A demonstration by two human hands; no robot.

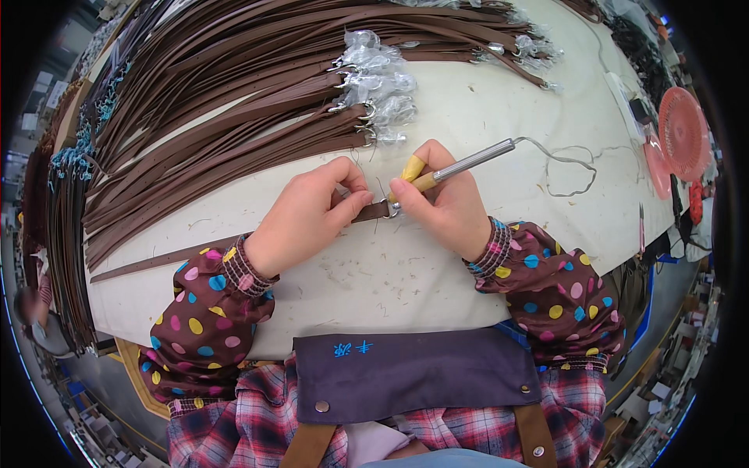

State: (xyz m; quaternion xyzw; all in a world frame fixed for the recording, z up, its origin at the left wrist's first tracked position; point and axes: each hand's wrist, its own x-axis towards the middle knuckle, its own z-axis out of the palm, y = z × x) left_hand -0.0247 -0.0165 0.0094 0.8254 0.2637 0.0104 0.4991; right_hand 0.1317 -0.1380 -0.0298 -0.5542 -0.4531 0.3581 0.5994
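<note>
Now | left hand (300, 209): arched, nearly pinched at brown strap (179, 255) (hold unclear) | right hand (452, 204): curled round corded tool (476, 159)

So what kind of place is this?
Probably a workshop or factory: lots of brown straps lie in piles on a big table, and the right hand holds a corded, pen-shaped tool.

Brown straps (195, 54) lie bundled on a pale worktable (499, 109) in a workshop. A corded, pen-shaped tool (477, 159) is held above scattered scraps (357, 264)
</note>
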